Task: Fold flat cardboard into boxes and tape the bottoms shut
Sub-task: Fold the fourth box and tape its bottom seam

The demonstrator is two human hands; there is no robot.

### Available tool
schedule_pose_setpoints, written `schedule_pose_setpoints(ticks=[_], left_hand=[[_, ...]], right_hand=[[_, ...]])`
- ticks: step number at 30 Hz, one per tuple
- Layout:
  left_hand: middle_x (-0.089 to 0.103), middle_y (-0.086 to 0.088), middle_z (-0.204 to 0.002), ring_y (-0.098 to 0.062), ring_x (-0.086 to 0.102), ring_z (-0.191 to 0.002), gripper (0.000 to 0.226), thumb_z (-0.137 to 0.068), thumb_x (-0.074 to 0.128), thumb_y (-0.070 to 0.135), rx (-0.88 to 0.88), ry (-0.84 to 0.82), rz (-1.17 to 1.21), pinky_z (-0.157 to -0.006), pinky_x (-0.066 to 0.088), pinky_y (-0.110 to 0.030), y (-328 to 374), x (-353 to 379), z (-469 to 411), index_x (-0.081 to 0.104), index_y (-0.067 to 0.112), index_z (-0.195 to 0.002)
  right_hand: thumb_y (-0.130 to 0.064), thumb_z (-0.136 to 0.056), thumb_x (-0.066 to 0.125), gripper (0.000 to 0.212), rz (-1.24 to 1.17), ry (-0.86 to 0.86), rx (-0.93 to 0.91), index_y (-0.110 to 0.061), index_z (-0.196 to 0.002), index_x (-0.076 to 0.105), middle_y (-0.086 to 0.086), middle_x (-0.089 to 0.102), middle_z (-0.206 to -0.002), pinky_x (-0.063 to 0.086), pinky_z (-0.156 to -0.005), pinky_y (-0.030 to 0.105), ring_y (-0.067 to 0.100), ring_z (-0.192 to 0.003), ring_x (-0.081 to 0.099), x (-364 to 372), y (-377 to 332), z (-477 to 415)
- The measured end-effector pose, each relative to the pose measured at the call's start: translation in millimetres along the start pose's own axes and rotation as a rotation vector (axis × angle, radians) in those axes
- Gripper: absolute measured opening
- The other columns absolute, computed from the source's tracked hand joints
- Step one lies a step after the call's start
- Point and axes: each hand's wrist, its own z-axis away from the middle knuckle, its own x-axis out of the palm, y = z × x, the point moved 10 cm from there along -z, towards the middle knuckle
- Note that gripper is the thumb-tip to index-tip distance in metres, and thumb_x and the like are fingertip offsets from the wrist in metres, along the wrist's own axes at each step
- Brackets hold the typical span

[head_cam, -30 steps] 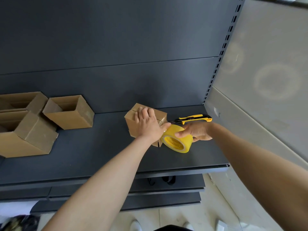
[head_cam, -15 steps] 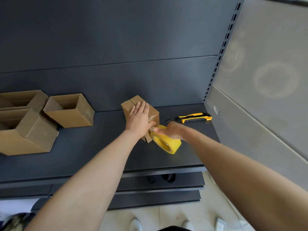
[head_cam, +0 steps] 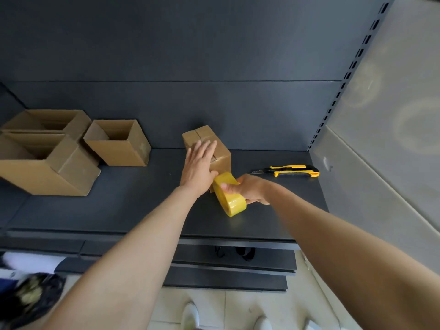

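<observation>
Down and toward us swings the roll (head_cam: 229, 198) since a moment ago, its glossy yellow band now facing up. The right hand (head_cam: 251, 190) curls round it. The left hand (head_cam: 198, 163) lies flat, fingers straight, pressing the flaps of the box (head_cam: 209, 141), which sits mid-shelf (head_cam: 119, 206) with its seam up. This looks like the taping step, though I can't see the strip itself. Next he'll want it taut, then the knife (head_cam: 288, 170) lying just to the right. It's plain brown corrugated card, and open boxes (head_cam: 116, 144) stand at the left.
</observation>
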Motion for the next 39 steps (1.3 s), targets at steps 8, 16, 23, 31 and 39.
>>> schedule_pose_setpoints(ticks=[8, 16, 23, 31, 39], left_hand=[[0.065, -0.005, -0.098, -0.024, 0.064, -0.091, 0.028, -0.088, 0.062, 0.040, -0.829, 0.108, 0.927, -0.075, 0.051, -0.033, -45, 43, 70, 0.055, 0.013, -0.089], [0.067, -0.015, -0.111, -0.029, 0.065, -0.100, 0.010, -0.088, 0.065, 0.020, -1.034, 0.100, 1.428, -0.085, 0.054, -0.042, -41, 65, 76, 0.059, 0.014, -0.093], [0.066, -0.012, -0.104, -0.031, 0.065, -0.093, 0.024, -0.081, 0.073, 0.022, -1.182, 0.180, 1.411, -0.088, 0.053, -0.048, -38, 74, 79, 0.058, 0.011, -0.097], [0.063, -0.010, -0.101, -0.030, 0.063, -0.097, 0.017, -0.082, 0.070, 0.017, -1.229, 0.302, 1.315, -0.089, 0.052, -0.047, -36, 66, 73, 0.055, 0.020, -0.077], [0.060, -0.009, -0.086, -0.029, 0.063, -0.089, 0.019, -0.083, 0.071, 0.018, -1.291, 0.271, 1.274, -0.089, 0.053, -0.046, -48, 74, 89, 0.053, 0.013, -0.078]], right_hand=[[-0.057, -0.077, 0.067, 0.060, -0.008, 0.014, -0.013, -0.010, -0.113, 0.060, 0.007, 0.065, -0.116, 0.049, -0.098, 0.037, 0.022, -0.108, 0.061, 0, -9, -12], [0.003, -0.087, 0.053, 0.019, -0.062, 0.121, -0.079, -0.008, -0.097, 0.065, 0.003, 0.065, -0.097, 0.046, -0.081, 0.026, 0.017, -0.096, 0.059, -38, -5, -13], [-0.022, -0.093, 0.049, 0.044, 0.736, 0.542, 0.191, -0.015, -0.136, 0.043, 0.010, 0.040, -0.138, 0.033, -0.103, 0.044, 0.035, -0.132, 0.026, -134, 55, -7], [-0.019, -0.090, 0.057, 0.049, 0.883, 0.557, 0.158, -0.013, -0.136, 0.042, 0.015, 0.036, -0.136, 0.031, -0.106, 0.045, 0.036, -0.128, 0.031, -154, 71, -20], [-0.010, -0.092, 0.057, 0.028, 0.522, 0.467, -0.216, -0.009, -0.115, 0.040, 0.014, 0.054, -0.101, 0.042, -0.079, 0.037, 0.036, -0.094, 0.054, -125, 44, -13]])
